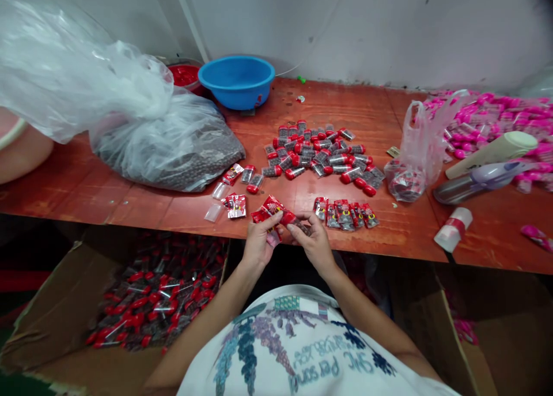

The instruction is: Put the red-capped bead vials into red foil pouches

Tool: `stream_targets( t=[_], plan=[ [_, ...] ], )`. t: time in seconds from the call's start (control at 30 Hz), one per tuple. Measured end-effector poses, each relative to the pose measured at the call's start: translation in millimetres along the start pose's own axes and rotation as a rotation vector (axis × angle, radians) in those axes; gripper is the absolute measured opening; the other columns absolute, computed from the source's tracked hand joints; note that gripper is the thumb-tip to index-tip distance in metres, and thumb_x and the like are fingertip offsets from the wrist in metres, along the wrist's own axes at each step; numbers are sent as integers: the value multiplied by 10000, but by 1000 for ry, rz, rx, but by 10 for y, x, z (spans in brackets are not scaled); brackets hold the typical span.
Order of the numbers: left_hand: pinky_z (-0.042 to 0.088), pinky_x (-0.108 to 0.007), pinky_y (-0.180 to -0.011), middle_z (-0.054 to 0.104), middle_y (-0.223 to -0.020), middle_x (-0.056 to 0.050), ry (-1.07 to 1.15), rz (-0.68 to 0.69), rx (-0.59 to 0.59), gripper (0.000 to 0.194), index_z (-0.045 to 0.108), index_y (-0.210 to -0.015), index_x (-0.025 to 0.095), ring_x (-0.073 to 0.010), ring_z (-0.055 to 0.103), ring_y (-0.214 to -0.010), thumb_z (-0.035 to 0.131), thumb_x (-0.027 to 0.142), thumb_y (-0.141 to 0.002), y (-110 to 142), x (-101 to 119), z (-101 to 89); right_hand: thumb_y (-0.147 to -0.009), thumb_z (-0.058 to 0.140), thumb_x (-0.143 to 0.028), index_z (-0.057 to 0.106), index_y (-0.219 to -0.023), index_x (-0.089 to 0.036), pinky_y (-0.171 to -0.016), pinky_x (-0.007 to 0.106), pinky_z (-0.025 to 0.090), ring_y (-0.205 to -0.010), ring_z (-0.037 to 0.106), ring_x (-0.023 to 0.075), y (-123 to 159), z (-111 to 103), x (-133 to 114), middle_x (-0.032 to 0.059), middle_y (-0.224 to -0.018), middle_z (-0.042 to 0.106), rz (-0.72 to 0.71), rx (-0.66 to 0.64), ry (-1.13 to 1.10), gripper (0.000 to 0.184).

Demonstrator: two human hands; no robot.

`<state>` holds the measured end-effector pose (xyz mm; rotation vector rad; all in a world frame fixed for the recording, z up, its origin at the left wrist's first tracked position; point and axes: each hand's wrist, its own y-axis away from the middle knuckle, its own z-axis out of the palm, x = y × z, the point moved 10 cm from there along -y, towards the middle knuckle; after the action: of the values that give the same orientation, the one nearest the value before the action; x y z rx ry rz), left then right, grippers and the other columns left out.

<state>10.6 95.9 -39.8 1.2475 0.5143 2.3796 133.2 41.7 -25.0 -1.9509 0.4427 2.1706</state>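
Two bare hands, left (259, 240) and right (317, 243), pinch glossy red packets (276, 208). One round, smooth blue plastic basin (237, 82) sits behind.

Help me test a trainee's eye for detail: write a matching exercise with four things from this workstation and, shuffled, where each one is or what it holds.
1. Blue basin
2. Cardboard box
3. Pink pile
4. Large clear bag

A. Holds dark pellets
B. At the tabletop's right end
C. Near the wall
D. Below tabletop level, holding red-capped tubes

Pairs: 1-C, 2-D, 3-B, 4-A
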Motion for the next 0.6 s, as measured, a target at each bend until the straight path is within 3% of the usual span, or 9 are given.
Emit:
stream_targets(
  t=[0.13,0.27,0.4,0.53,0.6],
  plan=[
    [415,-167,-430,630,-634,35,-19,114,1,272,608,-710,134,-65,568,-487,819,151,-540,-2,87,-10,-786,654,-290,636,-993,-246,-708,276,473,-783,566,148,45,-49,-246,9,-895,593,-223,60,226,212],
    [425,-176,-444,626,-642,44,-35,173,-7,312,592,-742,152,-73,578,-496,824,181,-537,5,127,0,-798,642,-261,664,-996,-270,-724,289,471,-807,564,158,87,-38,-412,8,-883,582,-317,70,281,200],
    [426,-174,-440,636,-656,47,-59,191,-17,339,598,-771,162,-64,560,-470,831,182,-526,35,151,22,-790,661,-320,678,-989,-253,-644,269,488,-769,571,154,55,-64,-348,19,-892,599,-227,73,226,211],
    [442,-179,-458,648,-669,38,-94,202,-62,370,616,-825,165,-76,572,-491,833,164,-525,72,181,90,-789,649,-395,666,-1042,-241,-412,208,427,-595,544,116,2,-65,-171,16,-860,596,-64,22,83,297],
    [443,-180,-457,649,-670,34,-110,199,-82,378,626,-854,163,-80,572,-500,829,155,-535,81,186,123,-784,657,-384,670,-1054,-244,-402,201,424,-575,536,105,-10,-61,-182,10,-845,585,-71,2,65,305]
  ],
)
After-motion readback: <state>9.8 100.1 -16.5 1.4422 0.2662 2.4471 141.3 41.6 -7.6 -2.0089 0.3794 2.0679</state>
